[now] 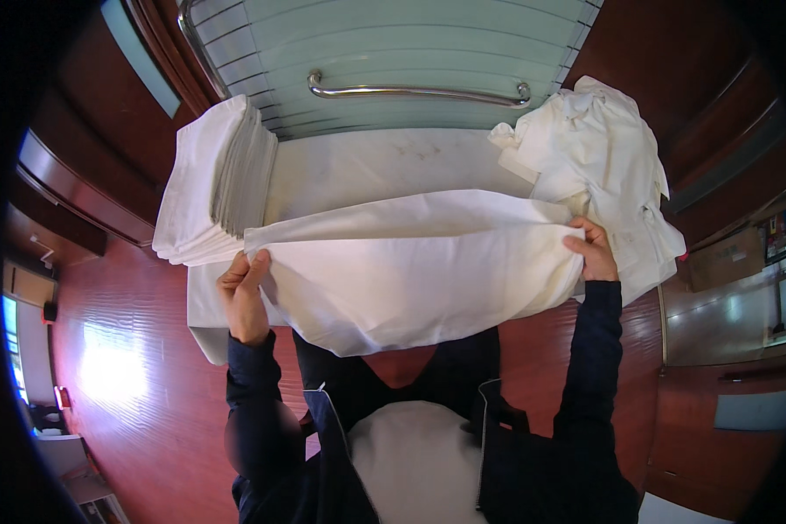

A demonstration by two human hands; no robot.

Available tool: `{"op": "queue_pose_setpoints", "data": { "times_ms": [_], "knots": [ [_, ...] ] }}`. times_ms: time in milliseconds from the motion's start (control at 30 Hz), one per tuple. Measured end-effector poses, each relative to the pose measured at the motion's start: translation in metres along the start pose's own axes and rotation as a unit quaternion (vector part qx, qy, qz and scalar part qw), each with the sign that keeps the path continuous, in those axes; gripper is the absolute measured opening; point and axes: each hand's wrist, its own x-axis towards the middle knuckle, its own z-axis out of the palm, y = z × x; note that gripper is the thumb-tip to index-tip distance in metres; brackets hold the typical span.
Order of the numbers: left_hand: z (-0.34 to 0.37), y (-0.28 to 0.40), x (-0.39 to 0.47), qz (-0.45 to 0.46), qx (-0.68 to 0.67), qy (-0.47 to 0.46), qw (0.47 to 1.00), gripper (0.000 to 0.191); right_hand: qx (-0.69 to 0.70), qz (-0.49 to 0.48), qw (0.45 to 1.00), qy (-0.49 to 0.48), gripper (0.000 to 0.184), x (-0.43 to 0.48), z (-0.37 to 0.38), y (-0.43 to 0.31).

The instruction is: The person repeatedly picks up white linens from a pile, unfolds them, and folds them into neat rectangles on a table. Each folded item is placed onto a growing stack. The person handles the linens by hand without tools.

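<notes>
A white cloth (419, 281) is stretched between my two hands, doubled over, its lower part sagging past the front of the table toward my lap. My left hand (245, 295) pinches its upper left corner between thumb and fingers. At the opposite corner my right hand (593, 249) grips the fabric with the thumb on top. Close beyond my left hand stands a tall stack of folded white cloths (203, 177). A loose heap of crumpled white cloths (596, 150) lies just beyond my right hand.
Beneath it all is a table draped in a white, lightly stained cover (373, 164). Behind stands a frosted glass door (419, 52) with a metal bar handle (419, 92). A cardboard box (727, 259) sits at right. Red flooring (170, 419) surrounds the table.
</notes>
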Motion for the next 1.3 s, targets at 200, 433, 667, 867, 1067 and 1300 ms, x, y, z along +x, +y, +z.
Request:
{"op": "queue_pose_setpoints", "data": {
  "times_ms": [200, 433, 667, 867, 1067, 1300],
  "knots": [
    [-0.016, -0.001, -0.009, -0.016, 0.048, 0.025, 0.998, 0.018, -0.158, 0.083, 0.974, -0.141, 0.024, -0.014, 0.003, 0.007],
    [0.001, -0.057, 0.002, 0.021, 0.137, 0.132, 0.982, 0.027, 0.01, 0.075, 0.986, -0.151, 0.034, -0.023, 0.024, 0.016],
    [-0.003, -0.071, 0.003, 0.054, 0.137, 0.135, 0.98, 0.03, -0.181, 0.051, 0.935, -0.3, 0.028, -0.025, 0.033, -0.02],
    [0.001, -0.072, -0.002, 0.094, 0.168, 0.15, 0.97, 0.029, -0.51, -0.1, 0.836, -0.177, 0.018, -0.071, 0.082, -0.025],
    [-0.001, -0.07, -0.004, 0.094, 0.191, 0.141, 0.967, 0.03, -0.497, -0.198, 0.843, -0.05, 0.023, -0.126, 0.089, -0.012],
    [0.007, -0.066, -0.004, 0.088, 0.157, 0.145, 0.973, 0.03, -0.166, -0.013, 0.985, 0.047, 0.017, -0.175, 0.041, 0.072]
  ]
}}
